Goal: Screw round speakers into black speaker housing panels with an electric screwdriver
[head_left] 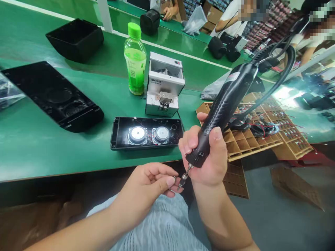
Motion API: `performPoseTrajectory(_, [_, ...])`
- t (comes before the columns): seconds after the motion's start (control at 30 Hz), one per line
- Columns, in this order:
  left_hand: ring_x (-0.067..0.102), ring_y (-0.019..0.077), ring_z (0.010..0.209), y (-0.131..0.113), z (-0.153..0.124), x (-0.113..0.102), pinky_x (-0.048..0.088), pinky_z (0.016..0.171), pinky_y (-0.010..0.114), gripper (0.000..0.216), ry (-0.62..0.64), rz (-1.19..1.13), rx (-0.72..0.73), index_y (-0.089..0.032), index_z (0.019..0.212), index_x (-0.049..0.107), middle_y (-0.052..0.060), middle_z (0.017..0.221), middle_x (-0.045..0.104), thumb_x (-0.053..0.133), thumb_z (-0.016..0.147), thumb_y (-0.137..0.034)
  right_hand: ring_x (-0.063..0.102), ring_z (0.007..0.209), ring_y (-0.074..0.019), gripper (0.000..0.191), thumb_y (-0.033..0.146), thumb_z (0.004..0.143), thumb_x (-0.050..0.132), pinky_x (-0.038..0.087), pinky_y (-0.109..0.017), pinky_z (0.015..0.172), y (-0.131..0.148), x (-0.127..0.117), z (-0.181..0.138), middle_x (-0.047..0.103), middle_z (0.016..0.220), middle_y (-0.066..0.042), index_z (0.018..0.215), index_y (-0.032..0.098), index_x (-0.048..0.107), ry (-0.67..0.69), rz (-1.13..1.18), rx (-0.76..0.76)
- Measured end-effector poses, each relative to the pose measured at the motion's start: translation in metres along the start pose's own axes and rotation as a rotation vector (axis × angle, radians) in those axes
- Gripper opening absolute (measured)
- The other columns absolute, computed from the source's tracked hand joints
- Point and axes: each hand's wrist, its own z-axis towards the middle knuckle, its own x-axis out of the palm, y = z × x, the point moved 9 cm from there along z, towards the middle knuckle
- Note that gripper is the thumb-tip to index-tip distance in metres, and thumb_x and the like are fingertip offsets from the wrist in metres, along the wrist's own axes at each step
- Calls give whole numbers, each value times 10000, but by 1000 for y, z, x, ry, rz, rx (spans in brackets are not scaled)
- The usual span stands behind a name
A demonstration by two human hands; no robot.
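My right hand (209, 158) is wrapped round a black electric screwdriver (225, 101), tilted with its bit (183, 178) pointing down and left over my lap. My left hand (148, 186) is pinched at the bit's tip, thumb and fingers pressed together on something small that looks like a screw. On the green bench in front lies a black speaker panel (117, 132) with two round silver speaker drivers (138, 135) and thin wires. Behind it stands a white screw feeder box (164, 85).
A green drink bottle (135, 59) stands left of the feeder. A long black housing (52, 96) and a black box (75, 38) lie at the left. A cardboard grid tray (251, 139) with wired speakers sits at the right. Other people work at the far bench.
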Motion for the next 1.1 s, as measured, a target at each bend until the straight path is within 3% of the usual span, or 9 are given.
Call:
performPoseTrajectory(0.2, [801,209,912,4,-3,-3,607,685,208,301,-73,67,-9,-218,954,898,107,996,870,934,819,-485,532,548,-109,289,489,1009,660,447,-259,523,0,-2,-3,608,666,80,1205,277,646,-24,8,-50])
performPoseTrajectory(0.43, [821,249,917,5,-5,-10,617,655,238,331,-169,129,32,-231,911,890,105,990,870,901,836,-553,541,547,-111,296,475,1005,655,456,-274,530,5,-6,-6,621,673,81,1228,280,648,-56,-26,-151])
performPoseTrajectory(0.63, [797,244,860,-7,-11,-17,637,663,273,276,-257,364,129,-288,957,918,85,989,880,870,832,-530,552,546,-120,302,481,997,650,446,-286,519,4,-9,-8,603,670,81,1231,290,643,-118,-85,-201])
performPoseTrajectory(0.77, [773,243,815,-17,-14,-22,667,765,349,235,-326,489,208,-319,941,923,70,1049,882,850,835,-515,551,556,-123,282,472,1004,638,461,-299,542,5,-7,-10,608,679,74,1222,293,641,-148,-79,-211])
performPoseTrajectory(0.9, [806,308,1001,-20,-15,-23,671,890,401,211,-334,509,219,-338,922,923,64,1090,880,861,826,-515,547,566,-132,250,449,1023,614,464,-315,560,5,-4,-11,601,681,67,1220,299,645,-170,-81,-204])
performPoseTrajectory(1.1, [789,312,1087,-15,-15,-29,659,891,383,254,-290,432,210,-322,1026,910,65,1176,862,895,803,-443,550,569,-137,268,466,1016,622,443,-317,558,3,-4,-10,604,686,68,1232,309,641,-167,-90,-210])
